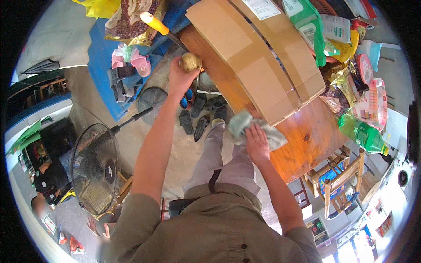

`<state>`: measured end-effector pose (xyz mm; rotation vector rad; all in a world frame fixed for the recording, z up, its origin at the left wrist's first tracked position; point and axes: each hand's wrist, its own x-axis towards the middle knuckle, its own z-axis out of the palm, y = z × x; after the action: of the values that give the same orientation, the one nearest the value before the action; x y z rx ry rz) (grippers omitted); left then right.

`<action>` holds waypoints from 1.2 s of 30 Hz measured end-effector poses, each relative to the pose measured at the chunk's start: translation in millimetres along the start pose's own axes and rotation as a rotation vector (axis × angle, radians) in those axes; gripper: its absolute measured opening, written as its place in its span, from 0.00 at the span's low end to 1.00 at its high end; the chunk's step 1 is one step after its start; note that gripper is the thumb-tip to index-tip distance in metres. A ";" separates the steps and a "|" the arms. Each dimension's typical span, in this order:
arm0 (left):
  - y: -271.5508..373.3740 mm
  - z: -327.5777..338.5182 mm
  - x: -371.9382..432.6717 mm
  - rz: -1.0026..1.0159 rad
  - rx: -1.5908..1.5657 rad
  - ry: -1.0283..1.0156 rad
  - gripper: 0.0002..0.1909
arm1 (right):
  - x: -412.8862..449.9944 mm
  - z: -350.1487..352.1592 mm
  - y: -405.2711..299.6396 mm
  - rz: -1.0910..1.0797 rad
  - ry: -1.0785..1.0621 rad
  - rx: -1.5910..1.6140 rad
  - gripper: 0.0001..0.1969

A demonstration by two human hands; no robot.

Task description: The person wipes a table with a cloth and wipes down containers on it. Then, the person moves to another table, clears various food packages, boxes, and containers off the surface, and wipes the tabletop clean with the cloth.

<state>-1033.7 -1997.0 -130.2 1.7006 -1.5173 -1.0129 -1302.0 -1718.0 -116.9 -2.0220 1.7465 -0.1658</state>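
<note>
My left hand (184, 77) holds a round, yellow-brown object (190, 62) beside the left edge of the wooden table (306, 141); what it is exactly, I cannot tell. Just beyond it, a knife-like tool with an orange and white handle (156, 24) lies at the table's far left corner, its dark blade partly hidden. A grey-green cloth (274, 133) is under my right hand (257, 143), at the table's near edge, with part of it bunched beside my fingers. Touching or close behind the cloth stands a large taped cardboard box (253, 59).
Packets and a green plastic bottle (363, 134) line the table's right side. A bamboo chair (338, 184) stands at the right. Shoes (194, 115) lie on the floor ahead of my feet. A pedestal fan (97, 171) stands left; people are beyond it.
</note>
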 end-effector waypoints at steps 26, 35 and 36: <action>20.5 -28.9 -104.8 -0.175 -0.337 -0.245 0.42 | 92.7 -7.5 -27.2 0.063 0.009 0.013 0.30; 56.9 49.6 -63.2 0.223 0.492 -0.314 0.44 | -113.5 -33.5 100.0 0.605 0.245 -0.038 0.29; 61.2 54.5 -74.2 0.259 0.490 -0.325 0.43 | -120.6 -34.2 106.8 0.606 0.255 -0.025 0.29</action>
<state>-1114.4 -1929.7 -95.4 1.6383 -2.2802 -0.8535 -1434.2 -1620.4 -106.3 -1.4440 2.4433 -0.2095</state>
